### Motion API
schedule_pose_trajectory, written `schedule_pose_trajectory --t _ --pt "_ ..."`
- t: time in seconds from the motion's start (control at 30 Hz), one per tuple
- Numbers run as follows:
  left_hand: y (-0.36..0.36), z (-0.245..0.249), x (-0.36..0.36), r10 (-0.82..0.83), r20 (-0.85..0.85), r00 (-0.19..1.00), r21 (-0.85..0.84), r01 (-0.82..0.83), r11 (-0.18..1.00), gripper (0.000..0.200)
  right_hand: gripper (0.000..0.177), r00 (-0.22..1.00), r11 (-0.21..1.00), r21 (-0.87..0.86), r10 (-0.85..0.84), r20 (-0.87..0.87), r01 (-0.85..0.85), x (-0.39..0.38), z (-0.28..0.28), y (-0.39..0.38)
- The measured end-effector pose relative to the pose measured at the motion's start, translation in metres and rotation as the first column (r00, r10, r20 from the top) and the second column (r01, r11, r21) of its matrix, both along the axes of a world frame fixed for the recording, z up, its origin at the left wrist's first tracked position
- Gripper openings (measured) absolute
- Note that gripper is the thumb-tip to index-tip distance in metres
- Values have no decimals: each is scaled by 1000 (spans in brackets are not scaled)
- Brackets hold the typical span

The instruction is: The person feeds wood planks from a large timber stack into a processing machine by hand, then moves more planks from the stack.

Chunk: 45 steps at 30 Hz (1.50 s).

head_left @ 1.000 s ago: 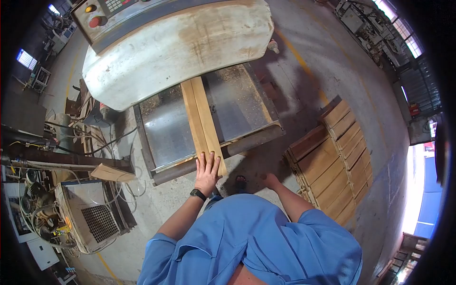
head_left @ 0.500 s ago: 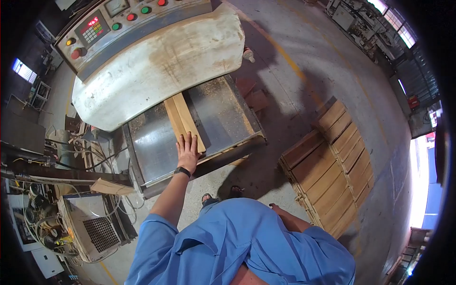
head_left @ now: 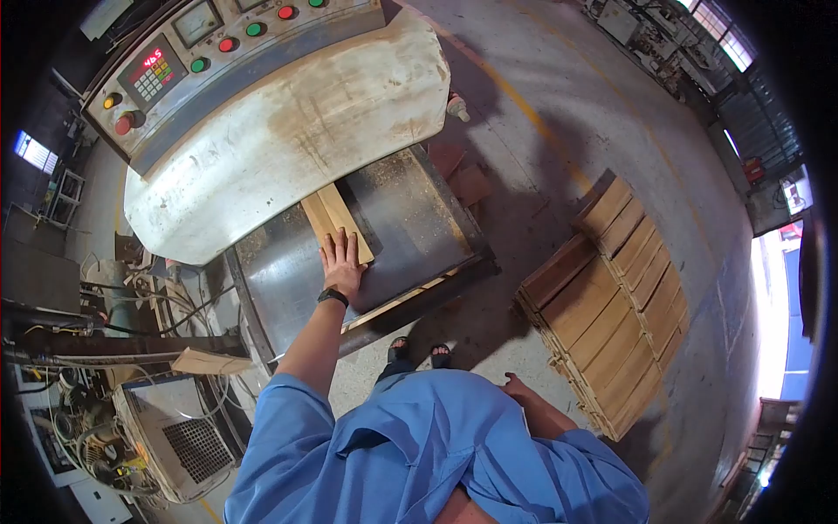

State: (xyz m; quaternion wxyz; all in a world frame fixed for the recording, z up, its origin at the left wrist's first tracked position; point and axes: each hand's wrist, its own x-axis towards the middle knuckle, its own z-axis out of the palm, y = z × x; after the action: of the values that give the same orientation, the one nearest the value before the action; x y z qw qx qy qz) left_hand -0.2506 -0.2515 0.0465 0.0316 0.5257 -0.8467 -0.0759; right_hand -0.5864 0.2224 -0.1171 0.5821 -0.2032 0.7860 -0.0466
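Note:
My left hand (head_left: pixel 341 262) lies flat with fingers stretched out on the near end of two narrow light wooden boards (head_left: pixel 330 210), which lie side by side. The boards rest on the metal bed (head_left: pixel 401 210) of a machine, and their far ends are hidden under its worn white hood (head_left: pixel 305 122). A dark watch band (head_left: pixel 333 295) circles my left wrist. My right hand (head_left: pixel 517 387) hangs low at my side by the blue shirt, mostly hidden; its grip does not show.
A control panel (head_left: pixel 201 65) with buttons and a red lit display tops the machine. Stacked wooden boards (head_left: pixel 602 323) stand on the floor at the right. Compressor-like equipment (head_left: pixel 92 437), hoses and a vented box (head_left: pixel 188 437) are at the lower left.
The boards have slid farther under the hood, and my left hand has gone forward with them. My view has shifted slightly; both feet now show more fully.

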Motion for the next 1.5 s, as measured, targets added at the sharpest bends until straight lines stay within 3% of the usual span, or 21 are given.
schedule_pose_trajectory --t 0.07,0.27,0.5,0.53,0.7,0.77,0.83,0.97,1.1,1.3,1.4,1.43,1.5 --pt "-7 1 2 -6 -2 1000 -6 6 1000 86 116 986 981 -95 -168 9 168 13 18 -17" --pt "-33 -4 8 -18 -41 999 -23 17 1000 87 95 981 954 -260 -175 -86 147 54 5 -33" --pt "-64 -11 15 -31 -10 999 -62 31 998 88 79 921 914 -226 -370 -123 337 128 -24 58" --pt "-68 -10 15 -31 27 999 -74 33 997 87 74 931 950 -143 -304 -204 279 138 -15 70" --pt "-79 13 7 -31 93 995 -89 40 995 80 79 857 867 -72 -498 -130 493 215 -45 146" --pt "-85 -5 0 -30 118 993 -212 54 976 76 80 823 835 -54 -549 -149 548 245 -41 156" --pt "-70 11 -16 -95 93 991 -208 113 972 77 79 785 807 -69 -588 -194 587 274 -33 161" --pt "-14 33 -61 -375 -209 903 -229 327 917 71 77 705 799 -152 -589 -395 582 315 -32 159" --pt "78 55 -99 -588 -549 594 -130 634 762 61 73 632 710 -278 -703 -324 647 327 -15 159" --pt "249 49 -115 -630 -609 483 313 875 368 43 76 273 353 -524 -935 -227 775 374 39 189" --pt "343 23 -106 -742 -638 207 187 976 112 38 78 179 288 -524 -952 -249 801 439 38 244" --pt "376 17 -105 -677 -724 130 188 982 -13 36 78 132 250 -510 -958 -255 823 464 37 263" --pt "443 9 -100 -700 -707 101 265 956 -130 37 76 88 195 -400 -959 -270 895 511 33 302"
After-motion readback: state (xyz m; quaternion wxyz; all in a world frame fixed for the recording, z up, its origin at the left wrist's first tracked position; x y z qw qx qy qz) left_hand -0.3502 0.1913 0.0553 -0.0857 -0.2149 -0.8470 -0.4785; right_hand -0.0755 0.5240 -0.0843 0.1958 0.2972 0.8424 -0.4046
